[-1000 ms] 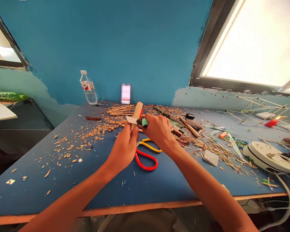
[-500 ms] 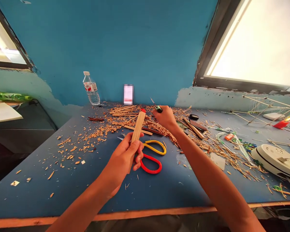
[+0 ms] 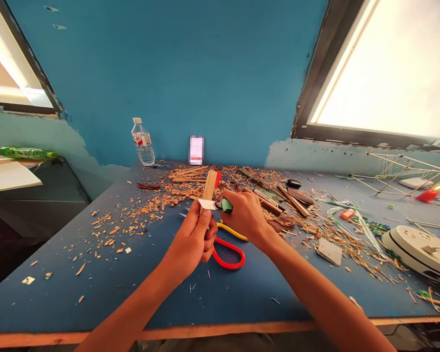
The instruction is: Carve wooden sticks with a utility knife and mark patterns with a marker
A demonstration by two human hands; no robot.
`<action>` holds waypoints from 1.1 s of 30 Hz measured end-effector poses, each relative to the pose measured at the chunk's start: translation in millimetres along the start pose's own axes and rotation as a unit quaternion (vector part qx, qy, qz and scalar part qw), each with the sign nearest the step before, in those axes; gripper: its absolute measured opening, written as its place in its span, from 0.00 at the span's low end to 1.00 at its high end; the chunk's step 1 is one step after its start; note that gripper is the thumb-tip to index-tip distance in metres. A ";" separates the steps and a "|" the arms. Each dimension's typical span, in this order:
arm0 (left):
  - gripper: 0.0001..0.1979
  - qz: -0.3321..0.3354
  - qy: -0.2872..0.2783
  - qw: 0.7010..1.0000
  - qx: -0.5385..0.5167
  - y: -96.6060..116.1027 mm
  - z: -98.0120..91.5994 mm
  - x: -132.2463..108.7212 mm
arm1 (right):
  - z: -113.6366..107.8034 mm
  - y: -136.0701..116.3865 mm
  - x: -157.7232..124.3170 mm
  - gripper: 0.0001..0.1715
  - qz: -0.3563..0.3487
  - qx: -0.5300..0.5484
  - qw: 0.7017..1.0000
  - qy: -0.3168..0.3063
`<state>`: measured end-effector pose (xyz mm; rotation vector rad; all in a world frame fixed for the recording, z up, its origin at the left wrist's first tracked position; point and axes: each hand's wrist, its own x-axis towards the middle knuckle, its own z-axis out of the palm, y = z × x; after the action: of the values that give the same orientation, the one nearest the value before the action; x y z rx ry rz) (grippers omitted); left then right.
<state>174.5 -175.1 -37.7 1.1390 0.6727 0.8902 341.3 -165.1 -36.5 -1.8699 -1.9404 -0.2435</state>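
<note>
My left hand (image 3: 192, 242) is closed round the lower end of a flat wooden stick (image 3: 209, 185) that points up and away over the blue table (image 3: 95, 288). My right hand (image 3: 244, 213) grips a green-handled knife (image 3: 217, 205). Its pale blade lies across the stick just above my left thumb. Both hands hover above scissors with one red and one yellow loop (image 3: 229, 247) lying on the table.
Wood shavings and splinters (image 3: 146, 205) cover the table's middle and right. A water bottle (image 3: 143, 142) stands at the back wall. A white round device (image 3: 418, 244), thin stick frames and a lit red candle (image 3: 427, 194) sit at the right.
My right hand, which had swung the knife out and away from the stick half a second ago, has come back and set the blade on the stick again. The left hand kept its hold.
</note>
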 end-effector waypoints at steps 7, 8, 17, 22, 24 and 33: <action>0.19 -0.044 0.014 0.999 -0.002 -24.3 20.5 -25.9 | 6.9 26.4 39.7 0.17 0.149 -0.014 0.988 -0.044; 0.22 -0.074 -0.006 0.997 -0.003 -26.3 23.4 -34.7 | 5.9 38.4 50.0 0.17 0.190 -0.014 0.981 -0.048; 0.15 -0.093 0.025 0.990 -0.104 -15.3 -2.2 -39.6 | 3.7 97.3 37.4 0.18 0.181 0.110 0.971 -0.113; 0.09 -0.075 0.033 0.991 -0.110 -5.0 -6.4 -34.2 | 4.0 61.6 1.4 0.18 0.069 0.150 0.984 -0.066; 0.08 -0.081 0.021 0.990 -0.117 -1.7 -5.9 -32.5 | 1.7 42.6 -9.9 0.15 0.024 0.143 0.989 -0.041; 0.25 -0.051 0.074 0.992 -0.091 -14.7 12.9 -24.8 | -7.1 -8.5 -17.0 0.10 0.029 0.018 0.998 -0.052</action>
<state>176.5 -205.1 -47.5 0.8751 0.7488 0.9361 334.2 -184.1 -36.0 -1.9465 -1.9410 -0.0935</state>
